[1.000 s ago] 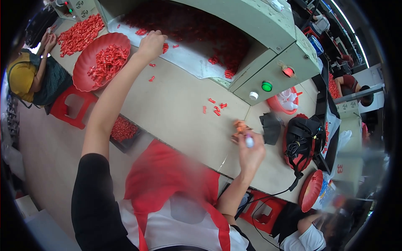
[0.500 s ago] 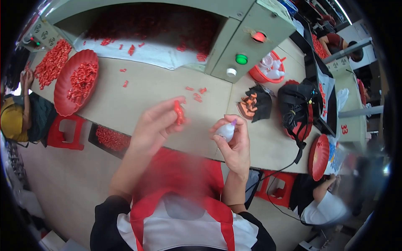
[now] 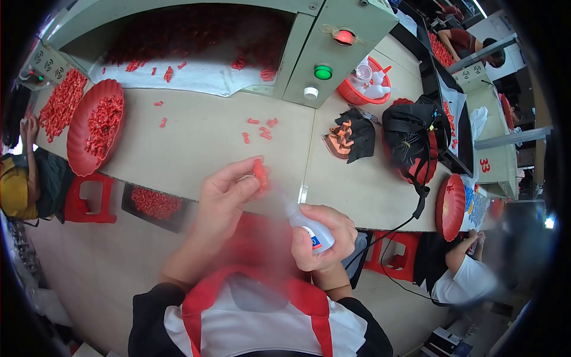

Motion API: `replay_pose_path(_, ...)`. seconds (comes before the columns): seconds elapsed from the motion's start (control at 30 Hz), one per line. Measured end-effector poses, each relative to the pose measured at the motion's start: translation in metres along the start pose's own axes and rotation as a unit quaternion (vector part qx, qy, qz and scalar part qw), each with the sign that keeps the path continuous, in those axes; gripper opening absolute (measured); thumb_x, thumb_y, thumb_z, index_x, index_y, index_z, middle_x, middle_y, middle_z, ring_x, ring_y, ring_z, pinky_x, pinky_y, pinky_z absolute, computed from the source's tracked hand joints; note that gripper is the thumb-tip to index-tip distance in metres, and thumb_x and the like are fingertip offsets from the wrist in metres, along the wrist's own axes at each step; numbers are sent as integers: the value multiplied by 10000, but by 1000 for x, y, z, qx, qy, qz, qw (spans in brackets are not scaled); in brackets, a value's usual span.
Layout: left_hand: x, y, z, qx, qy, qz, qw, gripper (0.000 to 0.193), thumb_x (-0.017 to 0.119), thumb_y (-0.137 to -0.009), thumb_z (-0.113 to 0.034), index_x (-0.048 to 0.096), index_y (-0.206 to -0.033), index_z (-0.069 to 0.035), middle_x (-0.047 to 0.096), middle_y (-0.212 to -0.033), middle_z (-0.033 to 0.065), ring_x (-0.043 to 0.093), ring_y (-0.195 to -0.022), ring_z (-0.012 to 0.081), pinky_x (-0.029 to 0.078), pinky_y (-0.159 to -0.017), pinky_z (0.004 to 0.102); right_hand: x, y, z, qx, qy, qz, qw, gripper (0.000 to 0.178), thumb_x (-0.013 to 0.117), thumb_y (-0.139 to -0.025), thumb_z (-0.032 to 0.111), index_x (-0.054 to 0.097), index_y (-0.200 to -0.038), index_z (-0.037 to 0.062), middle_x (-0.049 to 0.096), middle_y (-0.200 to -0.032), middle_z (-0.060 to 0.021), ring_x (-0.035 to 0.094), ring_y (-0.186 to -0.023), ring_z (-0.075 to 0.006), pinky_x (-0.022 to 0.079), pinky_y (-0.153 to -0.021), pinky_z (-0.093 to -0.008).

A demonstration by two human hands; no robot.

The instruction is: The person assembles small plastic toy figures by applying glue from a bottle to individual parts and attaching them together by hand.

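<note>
My left hand (image 3: 221, 193) is closed, pinching a small red plastic-looking piece (image 3: 260, 174) between thumb and fingertips above the table's front edge. In my right hand (image 3: 333, 232) is a small translucent squeeze bottle (image 3: 321, 234) with a blue and red label. The bottle is tilted, its neck directed up and left at the red piece, with a visible gap between them. Blur hides the nozzle's tip. Several similar loose red pieces (image 3: 266, 135) lie on the table (image 3: 202, 128) just beyond my left hand.
A red scalloped bowl (image 3: 74, 134) of red pieces stands left beside a heap (image 3: 61, 107). Ahead is a pale green machine (image 3: 300, 65). To the right are a red basket (image 3: 351, 95) with bottles, a black cloth (image 3: 360, 143) with orange pieces, and a black bag (image 3: 410, 131). Other people sit at both sides.
My right hand has lowered and turned the bottle, so its neck now points toward the red piece. My left hand still holds that piece, slightly lower. The whole view has shifted a little.
</note>
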State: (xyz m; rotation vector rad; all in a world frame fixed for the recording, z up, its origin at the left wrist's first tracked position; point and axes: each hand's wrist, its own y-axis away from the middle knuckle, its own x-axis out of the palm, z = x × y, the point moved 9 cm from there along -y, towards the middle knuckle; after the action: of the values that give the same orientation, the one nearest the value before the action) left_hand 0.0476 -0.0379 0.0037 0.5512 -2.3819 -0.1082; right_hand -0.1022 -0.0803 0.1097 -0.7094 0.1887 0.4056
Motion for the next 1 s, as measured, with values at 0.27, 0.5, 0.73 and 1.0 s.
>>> replay_pose_path(0.27,-3,-1,-3,29,1,-3,1000,300,526,-866,-17,516,-1160,42,594,-1018,151,633,-880,238,548,-737,283,5,-4,6,-41,63,5,997,226,597,-622,87,598,-820,-24,636,-699,-103,620,-539,-198,503,-545,-261)
replay_pose_path(0.5,-4,0,-4,29,-3,-3,1000,295,531,-861,-14,524,-1152,39,596,-1005,145,633,-875,235,547,-729,275,7,-4,3,-32,51,-2,998,222,595,-607,73,602,-808,-22,637,-695,-103,618,-534,-198,500,-545,-256)
replay_pose_path(0.73,-4,1,-5,30,1,-5,1000,296,536,-859,-18,525,-1150,40,597,-1002,145,633,-875,236,546,-721,276,6,-4,5,-22,59,-1,998,213,593,-595,64,609,-793,-14,639,-690,-95,619,-537,-193,496,-549,-251)
replay_pose_path(1.0,-4,0,-1,13,11,-1,1000,298,536,-861,-24,522,-1152,43,595,-1007,151,632,-869,232,545,-716,273,4,-5,5,-7,62,-5,998,206,593,-592,65,616,-783,-8,642,-684,-95,621,-537,-192,495,-550,-249)
